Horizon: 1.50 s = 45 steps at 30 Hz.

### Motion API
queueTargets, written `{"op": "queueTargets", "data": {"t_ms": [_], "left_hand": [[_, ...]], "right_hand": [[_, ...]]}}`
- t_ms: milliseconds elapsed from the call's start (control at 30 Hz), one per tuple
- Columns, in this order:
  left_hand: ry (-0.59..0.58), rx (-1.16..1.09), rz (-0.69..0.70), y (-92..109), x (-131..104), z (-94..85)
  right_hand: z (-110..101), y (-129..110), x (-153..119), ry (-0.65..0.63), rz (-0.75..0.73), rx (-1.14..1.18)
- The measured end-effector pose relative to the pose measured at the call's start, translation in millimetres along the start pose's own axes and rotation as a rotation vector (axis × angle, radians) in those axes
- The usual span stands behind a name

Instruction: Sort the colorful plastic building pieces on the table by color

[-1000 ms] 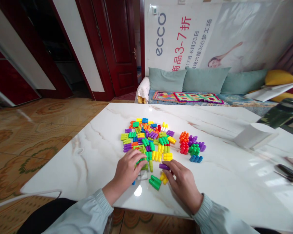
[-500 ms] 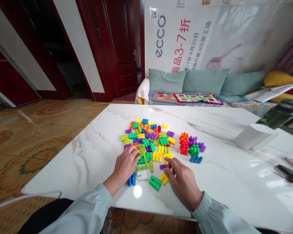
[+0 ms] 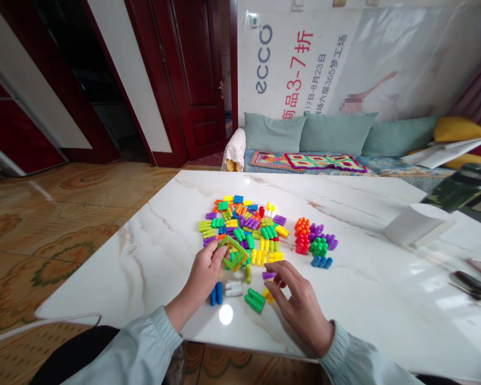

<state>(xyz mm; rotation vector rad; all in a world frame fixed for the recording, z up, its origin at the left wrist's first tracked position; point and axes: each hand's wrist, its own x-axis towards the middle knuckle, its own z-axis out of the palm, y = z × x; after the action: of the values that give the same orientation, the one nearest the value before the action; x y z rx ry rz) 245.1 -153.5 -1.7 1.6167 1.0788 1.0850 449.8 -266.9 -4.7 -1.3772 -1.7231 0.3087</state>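
Note:
Between its thumb and fingers, my left hand (image 3: 205,278) pinches a lime-green open plastic frame (image 3: 237,254), tilted above the near edge of a pile of colourful plastic building blocks (image 3: 246,223). My right hand (image 3: 296,299) hovers to the right with thumb and fingers apart, holding nothing that I can see. Partly covered by its fingertips are a yellow block (image 3: 268,295) and a purple block (image 3: 268,275). Nearer to me lie a green block (image 3: 255,301), a white block (image 3: 234,289) and a blue block (image 3: 216,294).
Right of the pile stands a group of joined blocks (image 3: 318,246) in orange, red, purple, green and blue. A white box-like object (image 3: 417,224) and a dark-handled tool (image 3: 471,286) are at the right on the white marbled table (image 3: 152,267). A sofa (image 3: 272,160) stands behind it.
My left hand has lifted and tilted the lime-green frame off the blocks. My right hand has shifted slightly left and nearer to me, its fingers still apart.

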Motion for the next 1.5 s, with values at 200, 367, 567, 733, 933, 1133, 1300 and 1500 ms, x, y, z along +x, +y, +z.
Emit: {"op": "queueTargets", "data": {"t_ms": [200, 367, 567, 733, 933, 1133, 1300, 1500], "left_hand": [[-0.044, -0.138, -0.237, -2, 17, -7.2], [-0.151, -0.067, -0.21, -16, 25, -4.9], [-0.112, 0.054, -0.067, -17, 24, -9.6], [0.062, 0.511, 0.233, -15, 32, -30.7], [0.005, 0.878, 0.189, -31, 36, -38.8], [-0.03, 0.928, 0.193, -39, 40, -33.5], [-0.012, 0.945, 0.208, -41, 44, -34.8], [0.121, 0.81, 0.282, -21, 38, -30.3]], "right_hand": [[1, 10, 1, 0.013, 0.064, 0.005], [2, 13, 0, 0.002, 0.103, 0.012], [2, 13, 1, 0.017, 0.088, -0.016], [0, 16, 2, 0.045, 0.08, -0.042], [-2, 16, 1, 0.041, 0.057, -0.06], [-1, 16, 0, 0.038, 0.054, -0.052], [-1, 14, 0, 0.028, 0.054, -0.039], [-2, 9, 1, 0.027, 0.101, 0.042]]}}
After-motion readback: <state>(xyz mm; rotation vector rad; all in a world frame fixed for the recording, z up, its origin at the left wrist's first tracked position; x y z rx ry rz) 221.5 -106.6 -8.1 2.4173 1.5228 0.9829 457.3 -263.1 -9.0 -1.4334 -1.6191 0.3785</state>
